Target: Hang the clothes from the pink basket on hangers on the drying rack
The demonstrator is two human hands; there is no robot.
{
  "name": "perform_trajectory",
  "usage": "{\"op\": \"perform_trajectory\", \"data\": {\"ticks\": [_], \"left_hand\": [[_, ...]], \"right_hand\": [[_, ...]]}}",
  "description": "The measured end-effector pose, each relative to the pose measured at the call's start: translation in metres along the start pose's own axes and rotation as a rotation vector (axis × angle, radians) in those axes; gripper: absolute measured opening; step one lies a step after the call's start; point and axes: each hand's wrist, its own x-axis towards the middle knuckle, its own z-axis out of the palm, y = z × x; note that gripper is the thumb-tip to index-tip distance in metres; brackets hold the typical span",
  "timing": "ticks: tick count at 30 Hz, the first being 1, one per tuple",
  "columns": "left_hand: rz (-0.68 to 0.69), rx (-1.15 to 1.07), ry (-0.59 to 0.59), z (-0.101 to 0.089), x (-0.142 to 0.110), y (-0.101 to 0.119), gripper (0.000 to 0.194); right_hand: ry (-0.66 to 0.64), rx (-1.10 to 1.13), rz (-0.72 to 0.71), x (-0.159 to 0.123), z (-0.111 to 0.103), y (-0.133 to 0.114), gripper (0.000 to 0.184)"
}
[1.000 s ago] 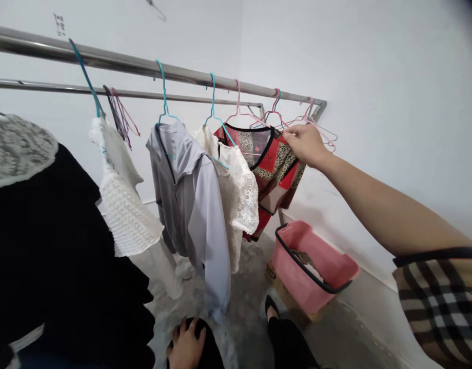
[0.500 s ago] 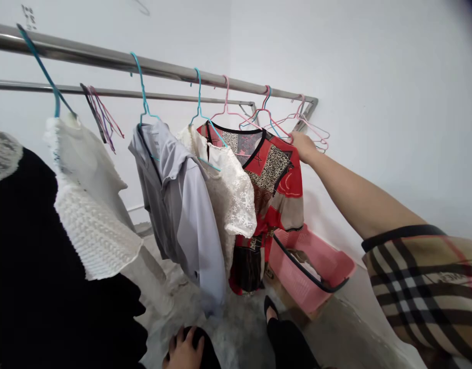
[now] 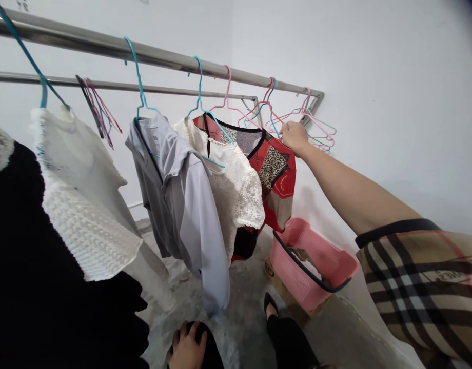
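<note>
My right hand (image 3: 295,137) reaches to the rail with its fingers closed at the shoulder of a red patchwork-patterned blouse (image 3: 276,164). That blouse hangs from a pink hanger (image 3: 227,92). A bare red hanger (image 3: 270,97) runs down to the same fingers, so whether they also grip it is unclear. Left of the blouse, partly covering it, is a white lace top (image 3: 246,197) on a blue hanger (image 3: 200,84). My left hand (image 3: 188,347) lies on my black-clad knee, fingers spread, holding nothing.
A metal rail (image 3: 162,59) also carries a grey hooded jacket (image 3: 170,174), a white knit top (image 3: 82,220) and a black garment (image 3: 28,266). More hangers (image 3: 316,125) hang at its right end. Below stands a pink basket (image 3: 297,277) with cloth inside, by the wall.
My right hand has moved left with the blouse's shoulder, and the blouse sits further behind the white lace top. My left hand stays on the knee. The view has shifted slightly.
</note>
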Motion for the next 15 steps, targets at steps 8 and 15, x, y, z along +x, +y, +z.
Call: {"op": "perform_trajectory", "data": {"ticks": [8, 15], "left_hand": [[-0.006, -0.022, 0.011, -0.003, -0.003, 0.000, 0.047], [0.000, -0.046, 0.015, 0.004, 0.000, -0.002, 0.048]], "right_hand": [[0.177, 0.119, -0.197, -0.002, 0.001, 0.009, 0.053], [0.149, 0.223, -0.270, -0.051, -0.005, 0.020, 0.059]]}}
